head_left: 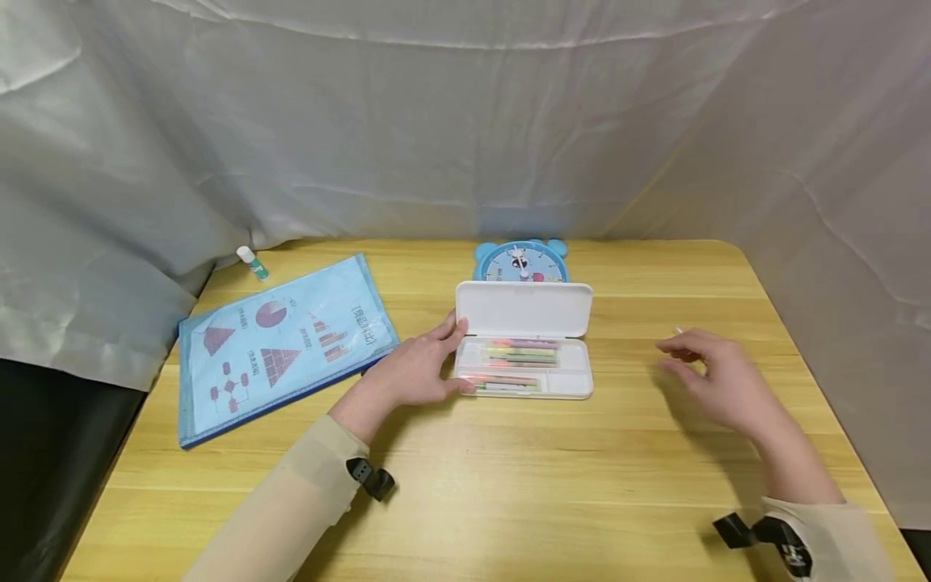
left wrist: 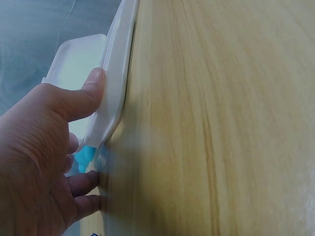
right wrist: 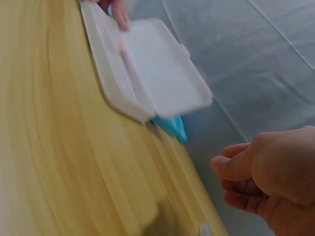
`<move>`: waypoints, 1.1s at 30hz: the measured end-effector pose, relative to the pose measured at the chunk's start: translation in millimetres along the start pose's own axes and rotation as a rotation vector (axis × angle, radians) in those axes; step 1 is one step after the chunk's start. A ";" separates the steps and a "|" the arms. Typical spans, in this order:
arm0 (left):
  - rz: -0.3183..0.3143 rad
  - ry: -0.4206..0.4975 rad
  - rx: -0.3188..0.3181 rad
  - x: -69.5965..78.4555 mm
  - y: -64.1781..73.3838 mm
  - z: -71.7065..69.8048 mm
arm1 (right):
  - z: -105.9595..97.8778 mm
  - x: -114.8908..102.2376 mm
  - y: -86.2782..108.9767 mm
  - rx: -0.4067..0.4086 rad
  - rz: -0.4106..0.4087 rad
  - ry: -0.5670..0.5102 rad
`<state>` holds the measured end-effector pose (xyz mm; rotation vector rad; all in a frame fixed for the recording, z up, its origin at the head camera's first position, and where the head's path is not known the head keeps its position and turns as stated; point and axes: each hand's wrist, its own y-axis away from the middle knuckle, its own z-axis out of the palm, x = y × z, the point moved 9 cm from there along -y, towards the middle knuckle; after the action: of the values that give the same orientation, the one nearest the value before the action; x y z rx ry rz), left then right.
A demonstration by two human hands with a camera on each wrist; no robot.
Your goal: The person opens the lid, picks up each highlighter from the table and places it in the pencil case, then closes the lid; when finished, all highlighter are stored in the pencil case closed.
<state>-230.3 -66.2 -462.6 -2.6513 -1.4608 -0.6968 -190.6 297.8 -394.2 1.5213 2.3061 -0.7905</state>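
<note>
A white pencil case lies on the table with its lid raised. Several colored pens lie in its compartments, some in the back one and some in the front left one. My left hand holds the case by its left end, the thumb on the front corner and the fingers toward the lid's side. In the left wrist view, the thumb presses on the case's rim. My right hand is above the table to the right of the case, fingers loosely bent, with nothing visible in its grasp.
Behind the lid is a blue toy clock with ears, partly hidden. A blue document pouch printed with charts lies at left, a glue stick beyond it. Beneath the right hand is a small white object. Grey cloth hangs behind.
</note>
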 end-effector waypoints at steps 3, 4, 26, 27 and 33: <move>-0.002 0.001 0.001 -0.2 0.0 0.2 | -11.0 17.7 9.3 0.013 0.058 0.005; -0.004 0.001 0.001 -0.5 0.1 0.4 | -14.1 23.8 12.3 0.015 0.081 0.008; -0.009 -0.005 -0.018 -0.7 -0.9 3.0 | -12.9 106.0 57.7 0.005 0.369 0.092; -0.011 -0.005 -0.019 -0.7 -0.7 2.9 | -12.7 106.7 57.7 0.008 0.370 0.093; -0.014 -0.004 -0.021 -1.3 -0.2 2.7 | -13.9 105.6 55.3 0.026 0.359 0.100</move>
<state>-230.0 -66.5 -465.6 -2.6625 -1.4831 -0.7120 -183.1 402.8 -451.7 1.9500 2.0036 -0.6622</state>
